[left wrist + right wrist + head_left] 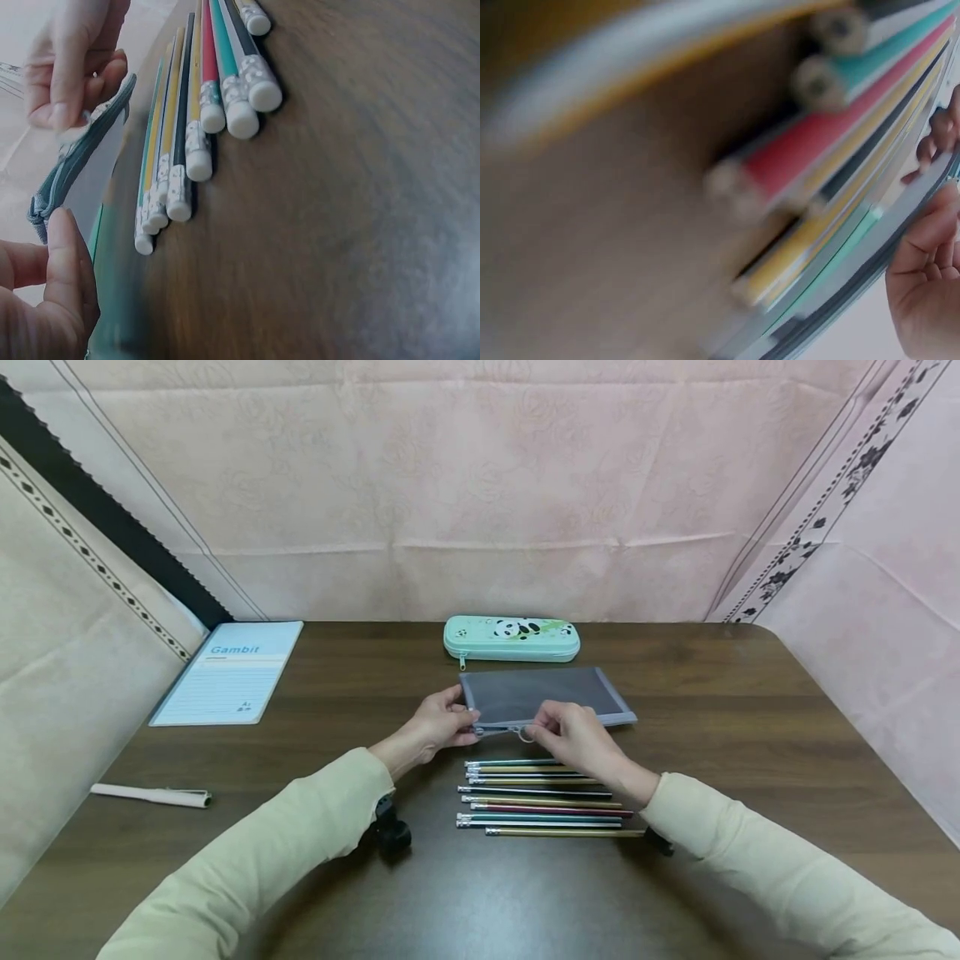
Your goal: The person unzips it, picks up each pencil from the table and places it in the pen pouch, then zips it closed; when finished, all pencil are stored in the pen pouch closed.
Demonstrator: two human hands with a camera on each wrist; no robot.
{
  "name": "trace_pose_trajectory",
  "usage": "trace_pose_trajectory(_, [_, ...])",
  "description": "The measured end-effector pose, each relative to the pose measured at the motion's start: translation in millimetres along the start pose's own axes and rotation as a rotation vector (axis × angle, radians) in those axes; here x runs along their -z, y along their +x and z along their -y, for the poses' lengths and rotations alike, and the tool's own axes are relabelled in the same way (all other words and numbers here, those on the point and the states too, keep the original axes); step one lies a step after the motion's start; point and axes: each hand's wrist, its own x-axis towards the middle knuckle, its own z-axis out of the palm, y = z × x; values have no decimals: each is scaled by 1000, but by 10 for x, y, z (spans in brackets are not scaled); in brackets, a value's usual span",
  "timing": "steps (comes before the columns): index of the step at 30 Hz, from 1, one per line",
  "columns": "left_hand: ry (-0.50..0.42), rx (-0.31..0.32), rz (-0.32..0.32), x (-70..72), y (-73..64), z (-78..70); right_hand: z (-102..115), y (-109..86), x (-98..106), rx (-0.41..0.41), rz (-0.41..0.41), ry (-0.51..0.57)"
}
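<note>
A grey zippered pouch [536, 693] with a see-through front is held with its zipper edge toward the person. My left hand [438, 722] pinches the pouch's near left corner between thumb and fingers; in the left wrist view the thumb lies at the zipper's end. With its thumb and index finger, my right hand [573, 735] pinches the zipper by its ring pull [526, 735], a little right of that corner. Just below lie several pencils [547, 803] in a row, white erasers to the left, partly under the right wrist.
Behind the pouch stands a mint pencil case [512, 639] with a panda print. A light blue notebook [228, 672] lies at the back left of the wooden table [750, 735]. Nearer on the left is a white pen [153, 794]. Patterned cloth [480, 485] hangs behind the table.
</note>
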Motion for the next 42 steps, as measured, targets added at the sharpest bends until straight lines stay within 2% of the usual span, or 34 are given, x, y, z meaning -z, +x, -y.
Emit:
trace_pose_trajectory(9, [7, 21, -11, 87, -13, 12, -317, -152, 296, -55, -56, -114])
trace_pose_trajectory(18, [22, 29, -12, 189, -26, -4, -602, -309, 620, -151, -89, -137])
trace_pose_trajectory(26, [17, 20, 19, 229, -34, -42, -808, -398, 896, -179, -104, -202])
trace_pose_trajectory(34, [4, 20, 35, 213, -3, -49, -816, -384, 998, -228, 42, -122])
trace_pose_trajectory(42, [-41, 56, 77, 203, 10, -33, -813, -197, 916, -270, 42, 140])
